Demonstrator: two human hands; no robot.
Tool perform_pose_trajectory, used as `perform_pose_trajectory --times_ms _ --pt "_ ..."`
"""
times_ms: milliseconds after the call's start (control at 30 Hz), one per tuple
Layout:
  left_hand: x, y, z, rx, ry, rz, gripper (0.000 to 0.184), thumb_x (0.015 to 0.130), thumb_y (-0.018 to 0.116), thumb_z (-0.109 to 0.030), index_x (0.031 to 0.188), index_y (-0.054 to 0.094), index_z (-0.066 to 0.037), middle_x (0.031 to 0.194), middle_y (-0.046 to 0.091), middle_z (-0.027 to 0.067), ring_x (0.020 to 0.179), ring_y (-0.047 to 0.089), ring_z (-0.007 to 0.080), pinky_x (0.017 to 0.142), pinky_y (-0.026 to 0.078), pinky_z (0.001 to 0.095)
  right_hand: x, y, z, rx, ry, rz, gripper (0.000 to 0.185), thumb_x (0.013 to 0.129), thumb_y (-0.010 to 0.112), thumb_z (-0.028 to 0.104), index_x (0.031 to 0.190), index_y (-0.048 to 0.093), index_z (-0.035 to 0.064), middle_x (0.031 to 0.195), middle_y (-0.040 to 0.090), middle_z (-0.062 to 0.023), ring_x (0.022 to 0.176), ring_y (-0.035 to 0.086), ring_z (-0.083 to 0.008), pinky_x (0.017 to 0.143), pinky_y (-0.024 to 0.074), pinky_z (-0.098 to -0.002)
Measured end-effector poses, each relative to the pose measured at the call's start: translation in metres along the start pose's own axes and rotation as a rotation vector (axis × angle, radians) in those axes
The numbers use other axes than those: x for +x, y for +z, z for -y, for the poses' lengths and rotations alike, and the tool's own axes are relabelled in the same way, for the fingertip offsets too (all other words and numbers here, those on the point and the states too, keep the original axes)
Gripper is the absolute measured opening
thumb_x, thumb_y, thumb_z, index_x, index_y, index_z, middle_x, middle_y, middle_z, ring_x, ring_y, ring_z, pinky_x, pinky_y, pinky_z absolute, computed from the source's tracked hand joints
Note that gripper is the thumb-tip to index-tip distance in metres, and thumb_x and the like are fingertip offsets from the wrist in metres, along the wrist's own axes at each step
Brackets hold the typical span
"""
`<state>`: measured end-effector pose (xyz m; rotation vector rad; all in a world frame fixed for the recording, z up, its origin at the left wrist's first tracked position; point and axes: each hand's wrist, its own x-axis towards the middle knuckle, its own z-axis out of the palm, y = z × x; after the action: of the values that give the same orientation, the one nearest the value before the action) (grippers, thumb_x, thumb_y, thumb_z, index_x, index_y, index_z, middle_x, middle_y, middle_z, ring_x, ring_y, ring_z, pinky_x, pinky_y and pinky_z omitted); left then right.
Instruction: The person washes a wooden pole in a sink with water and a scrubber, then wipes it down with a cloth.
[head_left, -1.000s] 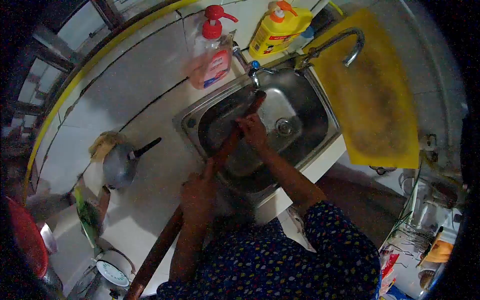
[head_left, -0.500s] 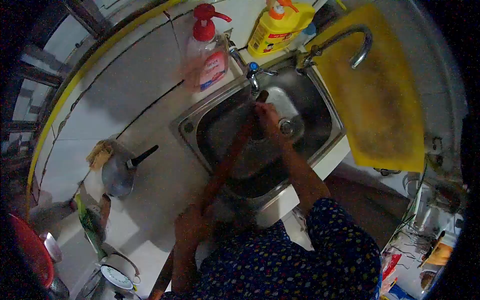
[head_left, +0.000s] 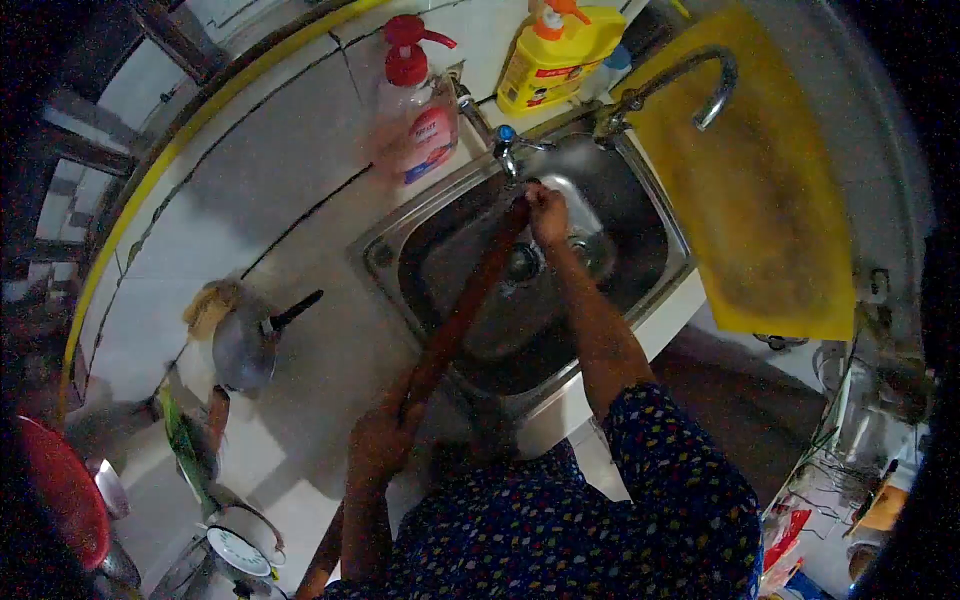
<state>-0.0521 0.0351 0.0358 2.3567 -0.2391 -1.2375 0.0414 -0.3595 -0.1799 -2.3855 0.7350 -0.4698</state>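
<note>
Across the sink, from roughly twelve o'clock down to between seven and eight, lies a long brown stick, and both hands are on it. Right hand is up near the far end, around twelve, fingers curled in tight on the stick just below the small blue-topped tap. Too dim to make out each fingertip, sorry. Left hand is down past the rim at about seven, closed in a fist around the same stick, with the lower end poking out behind the forearm. Going round the clock from the sink's middle: pink-labelled pump bottle at eleven, yellow bottle at twelve, yellow sheet between two and three with a curved spout over it, grey pan between eight and nine, red basin at eight.
</note>
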Motion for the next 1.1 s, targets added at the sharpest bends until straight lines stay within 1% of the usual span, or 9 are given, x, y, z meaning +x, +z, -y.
perform_pose_trajectory --times_ms 200,300,500,600,700,833,900,933,1100 --pt "0.007 0.013 0.021 -0.205 0.010 -0.036 0.052 0.094 0.048 -0.039 0.142 0.039 -0.023 0.128 0.056 0.0165 0.114 0.056 0.0348 0.093 0.045 0.0453 -0.137 0.008 0.017 0.467 -0.227 0.379 0.021 0.091 0.056 0.023 0.098 0.067 0.0079 0.100 0.056 -0.0132 0.094 0.057 -0.0302 0.083 0.0462 -0.0372" --pt "0.008 -0.011 0.003 -0.526 -0.090 0.123 0.052 0.093 0.049 -0.038 0.141 0.041 -0.019 0.127 0.057 0.0160 0.114 0.055 0.0299 0.093 0.044 0.0419 -0.130 -0.028 0.090 0.198 -0.097 0.399 0.020 0.091 0.056 0.024 0.098 0.068 0.0098 0.100 0.057 -0.0131 0.090 0.059 -0.0313 0.078 0.0483 -0.0386" --pt "0.021 -0.019 0.009 -0.667 0.059 0.195 0.055 0.092 0.051 -0.039 0.136 0.046 -0.005 0.127 0.056 0.0167 0.112 0.054 0.0283 0.096 0.042 0.0386 -0.035 -0.016 0.052 -0.015 -0.010 -0.082 0.018 0.088 0.062 0.024 0.100 0.068 0.0117 0.094 0.056 -0.0134 0.084 0.059 -0.0313 0.074 0.0487 -0.0394" --pt "0.029 -0.013 0.019 -0.579 0.324 0.080 0.055 0.092 0.050 -0.038 0.134 0.048 -0.002 0.121 0.059 0.0156 0.109 0.055 0.0256 0.094 0.042 0.0384 -0.032 -0.003 0.040 0.110 -0.069 -0.120 0.030 0.091 0.054 0.042 0.104 0.067 0.0187 0.102 0.055 -0.0157 0.087 0.058 -0.0363 0.074 0.0481 -0.0450" --pt "0.025 -0.014 0.012 -0.568 0.267 0.032 0.054 0.092 0.051 -0.039 0.136 0.046 -0.008 0.115 0.061 0.0165 0.107 0.058 0.0293 0.094 0.044 0.0425 -0.032 -0.005 0.042 0.100 -0.074 -0.114 0.029 0.090 0.057 0.040 0.104 0.067 0.0177 0.101 0.055 -0.0152 0.090 0.057 -0.0344 0.077 0.0474 -0.0448" --pt "0.018 0.002 0.003 0.132 0.129 -0.142 0.055 0.090 0.055 -0.037 0.139 0.041 -0.018 0.109 0.062 0.0196 0.100 0.060 0.0382 0.088 0.047 0.0488 -0.035 -0.004 0.048 0.095 -0.156 -0.111 0.027 0.091 0.055 0.038 0.103 0.067 0.0174 0.095 0.058 -0.0156 0.085 0.058 -0.0337 0.077 0.0475 -0.0445" --pt "0.016 0.003 0.003 0.186 0.153 -0.185 0.056 0.090 0.056 -0.036 0.140 0.040 -0.020 0.107 0.063 0.0204 0.098 0.060 0.0407 0.086 0.047 0.0499 -0.042 -0.003 0.052 -0.061 0.077 -0.022 0.021 0.088 0.063 0.026 0.104 0.068 0.0134 0.091 0.060 -0.0139 0.084 0.060 -0.0309 0.075 0.0479 -0.0402" --pt "0.015 -0.001 -0.001 0.154 0.131 -0.130 0.057 0.089 0.056 -0.037 0.141 0.039 -0.020 0.108 0.063 0.0196 0.099 0.061 0.0399 0.086 0.048 0.0494 -0.050 -0.002 0.049 0.283 0.092 0.087 0.022 0.088 0.062 0.028 0.104 0.068 0.0133 0.094 0.060 -0.0140 0.085 0.059 -0.0325 0.076 0.0476 -0.0417" --pt "0.028 -0.004 0.014 -0.021 0.214 -0.127 0.060 0.090 0.056 -0.038 0.143 0.036 -0.021 0.121 0.059 0.0196 0.108 0.058 0.0373 0.086 0.048 0.0482 -0.151 -0.037 0.104 0.239 -0.499 0.166 0.023 0.090 0.057 0.025 0.109 0.064 0.0149 0.100 0.059 -0.0121 0.087 0.059 -0.0322 0.078 0.0471 -0.0420"
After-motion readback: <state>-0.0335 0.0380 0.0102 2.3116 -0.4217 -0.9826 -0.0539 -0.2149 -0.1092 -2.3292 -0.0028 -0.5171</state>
